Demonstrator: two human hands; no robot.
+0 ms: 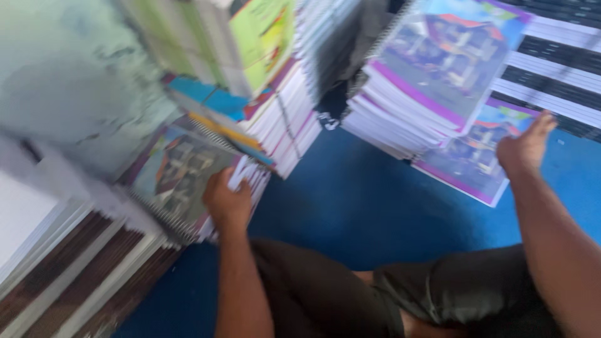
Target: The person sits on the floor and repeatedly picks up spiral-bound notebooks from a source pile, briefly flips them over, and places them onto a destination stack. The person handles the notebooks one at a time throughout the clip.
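Note:
My left hand (228, 201) grips the right edge of a low stack of spiral notebooks (181, 175) with a purple-bordered house picture on the cover; its fingers curl over the white page edges. My right hand (524, 149) rests on the cover of a similar notebook (466, 164) lying on the blue floor at the right. Its fingers lie loosely together, with nothing held in them. The whole picture is blurred by motion.
A tall leaning pile of notebooks (275, 106) with green and blue covers stands just behind my left hand. Another thick pile (432, 75) sits at the upper right. Striped stacks (557, 62) lie far right, and brown-and-white ones (69, 281) at the lower left. My legs in dark shorts (350, 294) rest on the blue floor (350, 200).

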